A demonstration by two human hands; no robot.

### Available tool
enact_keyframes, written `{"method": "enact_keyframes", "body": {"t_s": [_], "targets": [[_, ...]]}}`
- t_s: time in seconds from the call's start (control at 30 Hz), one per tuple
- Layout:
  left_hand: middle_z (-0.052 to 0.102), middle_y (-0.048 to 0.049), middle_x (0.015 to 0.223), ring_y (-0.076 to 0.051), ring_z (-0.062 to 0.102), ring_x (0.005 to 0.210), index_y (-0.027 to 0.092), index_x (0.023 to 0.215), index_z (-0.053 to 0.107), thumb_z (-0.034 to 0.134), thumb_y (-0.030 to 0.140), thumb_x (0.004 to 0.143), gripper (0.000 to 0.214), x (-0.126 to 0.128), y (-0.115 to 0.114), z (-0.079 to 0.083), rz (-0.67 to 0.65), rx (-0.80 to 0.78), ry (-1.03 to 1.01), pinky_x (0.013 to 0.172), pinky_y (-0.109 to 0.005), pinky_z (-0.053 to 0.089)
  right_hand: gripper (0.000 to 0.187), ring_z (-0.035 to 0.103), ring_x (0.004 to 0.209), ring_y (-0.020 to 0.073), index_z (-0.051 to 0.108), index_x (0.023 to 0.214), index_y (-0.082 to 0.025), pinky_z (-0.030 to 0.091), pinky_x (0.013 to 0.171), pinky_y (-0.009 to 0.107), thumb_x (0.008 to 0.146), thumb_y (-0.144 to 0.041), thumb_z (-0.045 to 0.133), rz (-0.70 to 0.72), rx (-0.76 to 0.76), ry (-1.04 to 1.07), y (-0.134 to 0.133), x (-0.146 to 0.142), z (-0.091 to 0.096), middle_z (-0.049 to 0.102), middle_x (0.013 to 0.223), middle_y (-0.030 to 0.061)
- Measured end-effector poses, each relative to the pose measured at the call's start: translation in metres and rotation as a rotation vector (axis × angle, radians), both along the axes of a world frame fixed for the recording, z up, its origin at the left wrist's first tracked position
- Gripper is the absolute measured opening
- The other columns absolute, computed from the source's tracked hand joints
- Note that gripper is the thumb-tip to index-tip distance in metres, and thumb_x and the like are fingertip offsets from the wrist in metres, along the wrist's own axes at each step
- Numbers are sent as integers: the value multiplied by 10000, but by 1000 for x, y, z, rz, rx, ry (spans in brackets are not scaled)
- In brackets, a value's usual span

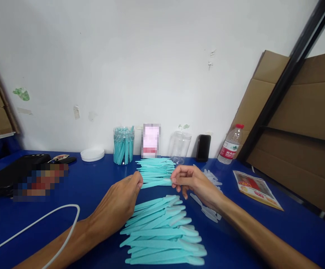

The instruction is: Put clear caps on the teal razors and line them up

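Observation:
Between my two hands lies a turquoise eyebrow razor (156,184), nearly level above the table. My left hand (124,192) pinches its narrow handle end, with the fingertips partly hidden. The other end, with the pale blade part, is pinched by the thumb and fingers of my right hand (194,182). Just behind is a row of similar razors (156,167), laid side by side. Closer to me, a larger pile of turquoise razors (162,235) has its pale ends pointing right. Small translucent blade covers (208,212) lie scattered under and beside my right forearm.
A clear jar full of razors (123,145) and another clear jar (180,147) stand by the wall. Nearby are a white lid (92,154), a dark phone-like device (203,148), a water bottle (231,145) and a packet (257,189). A white cable (53,211) crosses my left forearm.

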State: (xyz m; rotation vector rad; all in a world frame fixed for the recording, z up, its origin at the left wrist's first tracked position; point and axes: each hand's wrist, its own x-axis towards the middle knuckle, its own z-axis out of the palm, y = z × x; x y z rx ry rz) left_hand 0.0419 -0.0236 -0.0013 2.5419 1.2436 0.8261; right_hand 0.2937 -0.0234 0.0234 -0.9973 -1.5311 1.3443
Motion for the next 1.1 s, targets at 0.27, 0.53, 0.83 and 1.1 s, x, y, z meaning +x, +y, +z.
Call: {"method": "enact_keyframes", "body": {"t_s": [0.27,0.53,0.83,1.1], "targets": [[458,33,709,-157,439,606,239,811,358,239,332,1019,257,1,-4,3,-4,-15,-127,575,-288,324,164,561,567,113,648,767,-140,457,420,194,725,-266,743,23,-18,1,-1,-5,-4,654,692,35],[505,23,758,-144,472,658,224,843,419,273,292,1018,237,3,-11,8,-114,-24,-131,622,-280,361,123,578,587,104,663,793,-135,423,438,167,733,-224,723,144,0,-250,-1,13,18,677,704,30],[556,0,775,-152,509,724,203,856,547,438,131,883,133,-2,-21,16,-357,82,60,665,-295,373,240,549,565,105,670,793,-143,431,396,165,630,-251,809,352,-31,-515,-8,20,23,597,650,-20],[554,-13,731,-158,464,733,181,741,534,424,176,946,233,-4,-11,18,-332,167,25,708,-312,378,204,579,663,131,718,851,-173,433,556,222,713,-313,772,311,180,-634,-9,20,25,646,708,2]]}}
